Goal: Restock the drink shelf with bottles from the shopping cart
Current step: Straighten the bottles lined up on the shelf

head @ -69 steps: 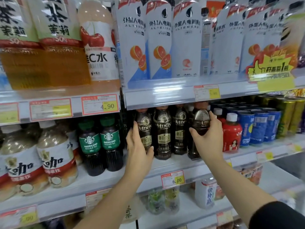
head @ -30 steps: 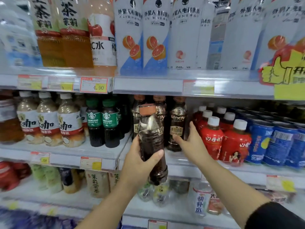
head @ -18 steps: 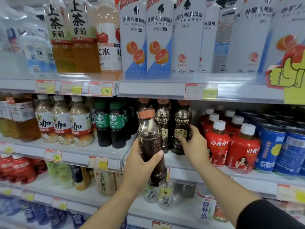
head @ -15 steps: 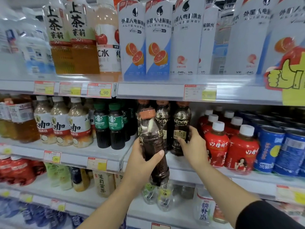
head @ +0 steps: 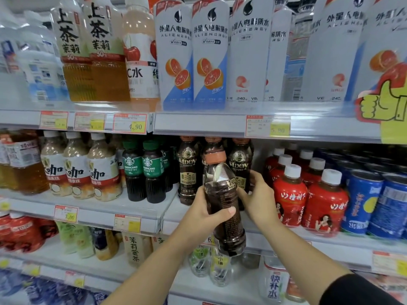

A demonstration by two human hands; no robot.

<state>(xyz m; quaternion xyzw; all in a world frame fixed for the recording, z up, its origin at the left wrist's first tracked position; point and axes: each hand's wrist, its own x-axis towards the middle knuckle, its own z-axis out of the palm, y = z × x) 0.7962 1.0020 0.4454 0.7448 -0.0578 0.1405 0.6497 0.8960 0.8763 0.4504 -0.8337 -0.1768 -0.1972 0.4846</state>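
Coffee bottle (head: pixel 222 201): hovering in front of the middle shelf (head: pixel 141 214) edge, cap up, tilting slightly left at the top, clear of the shelf board. Wrapping round its dark middle from the left with the left grip (head: pixel 202 216), thumb crossing the front, holding it fast. Reaching just behind and right of it with the right grip (head: pixel 257 197), fingers curling round the rightmost shelved coffee bottle (head: pixel 240 164) in a row of three, partly hidden. Flanking that row on the same shelf: green-label bottles (head: pixel 152 168) to the left, red bottles (head: pixel 290 194) with white caps to the right.
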